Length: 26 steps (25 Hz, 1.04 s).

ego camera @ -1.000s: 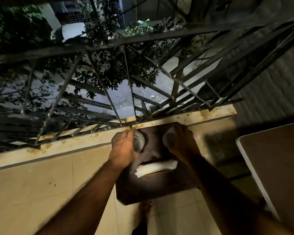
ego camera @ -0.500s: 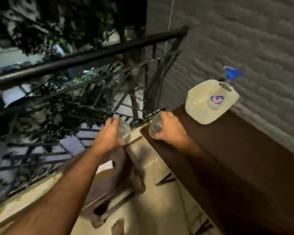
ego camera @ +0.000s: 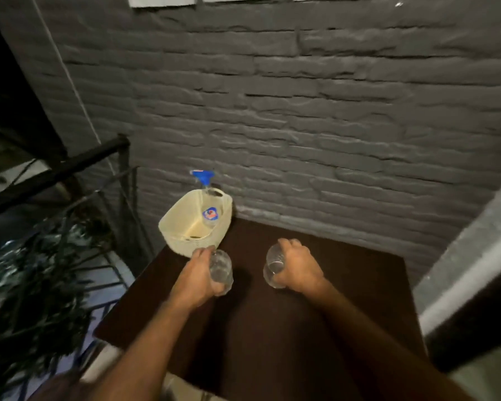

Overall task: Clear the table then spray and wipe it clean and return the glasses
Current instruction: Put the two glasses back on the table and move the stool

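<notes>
**Me:** Glasses first: one in each hand. A second ago I was bent over the low stand by the railing, picking them up. Half a second ago I was swinging round with them toward the table. Now both are over the tabletop.

**You:** Where exactly?

**Me:** My left hand (ego camera: 198, 274) has its fingers curled round the left glass (ego camera: 221, 270), just in front of the cream basket (ego camera: 182, 227). My right hand (ego camera: 297, 269) is wrapped round the right glass (ego camera: 273, 267), apart from the other one, nearer the middle of the brown table (ego camera: 315, 328).

**You:** Are they down yet?

**Me:** I cannot tell. Each glass is at or just above the wood, and my knuckles hide the bases. Both hands have a full grip.

**You:** What does the turn mean for the job?

**Me:** I judge this to be the last step, returning the glasses. The visible wood carries only the basket at the back left corner, with the spray bottle (ego camera: 207, 195) standing in it, blue nozzle (ego camera: 203, 175) up against the grey brick wall (ego camera: 301, 111). Whether the top has been wiped, the dim light won't let me say.

**You:** Anything to watch?

**Me:** The left glass is close to the basket's front wall and not far from the table's left edge, beyond which is the railing (ego camera: 55, 172). I would set it down flat before loosening my fingers.
</notes>
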Motion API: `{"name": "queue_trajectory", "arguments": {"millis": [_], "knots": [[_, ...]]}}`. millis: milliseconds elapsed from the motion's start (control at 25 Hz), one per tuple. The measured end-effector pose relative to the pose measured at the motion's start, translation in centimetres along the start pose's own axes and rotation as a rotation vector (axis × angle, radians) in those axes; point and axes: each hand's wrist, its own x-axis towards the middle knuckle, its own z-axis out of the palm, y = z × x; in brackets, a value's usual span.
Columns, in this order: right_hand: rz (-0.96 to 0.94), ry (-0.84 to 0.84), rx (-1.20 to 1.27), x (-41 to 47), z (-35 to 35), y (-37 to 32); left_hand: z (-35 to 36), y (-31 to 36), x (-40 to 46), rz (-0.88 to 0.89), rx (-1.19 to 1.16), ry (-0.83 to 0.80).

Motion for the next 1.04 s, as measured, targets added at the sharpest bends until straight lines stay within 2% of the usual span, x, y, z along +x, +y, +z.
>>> {"name": "queue_trajectory", "arguments": {"millis": [200,480,1040], "knots": [[0.228,-0.011,0.031,1.4,-0.3,6.3,5.7,4.0,6.7,0.106,0.006,-0.163],[0.400,0.013,0.080,7.1,1.1,9.6,10.0,4.3,17.2,0.242,0.039,-0.279],[0.567,-0.017,0.085,21.0,2.4,18.7,19.7,5.0,33.1,0.205,0.101,-0.357]]}}
